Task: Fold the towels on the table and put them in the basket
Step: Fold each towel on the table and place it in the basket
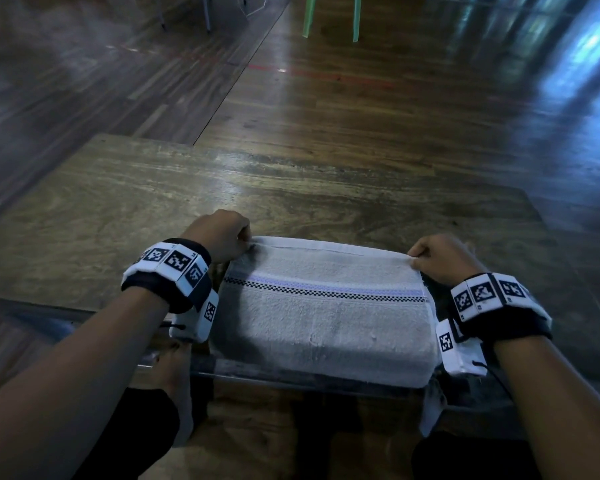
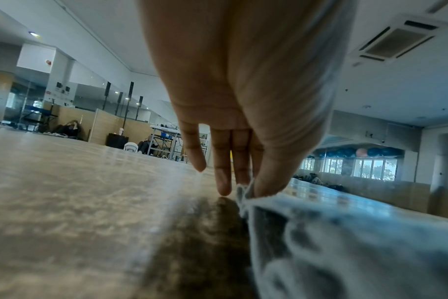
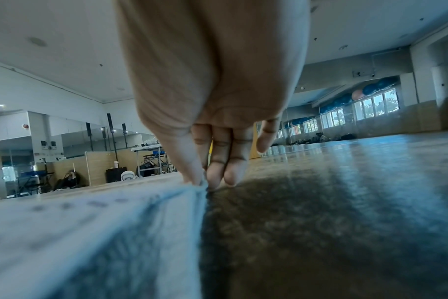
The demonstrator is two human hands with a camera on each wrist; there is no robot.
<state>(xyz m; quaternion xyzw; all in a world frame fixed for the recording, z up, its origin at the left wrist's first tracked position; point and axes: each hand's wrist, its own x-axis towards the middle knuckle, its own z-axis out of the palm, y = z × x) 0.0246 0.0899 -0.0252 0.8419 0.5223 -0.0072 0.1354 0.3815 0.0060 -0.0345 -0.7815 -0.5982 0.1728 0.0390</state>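
A: Left hand (image 1: 219, 233)?
B: Pinching the far left corner of the towel (image 1: 323, 306) between thumb and a finger; other fingers (image 2: 221, 172) hanging straight, one tip touching the surface (image 1: 125, 202).
A: Right hand (image 1: 440, 256)?
B: Same at the far right corner, thumb and fingertip nipped on the hem.
A: Towel's place?
B: Folded, lying flat at the near edge of the surface, striped band across the top layer.
A: Hard to make out?
B: Near side of the towel blurred in both wrist views; a strip hanging below the edge at right, cut off by the forearm. No basket in view.
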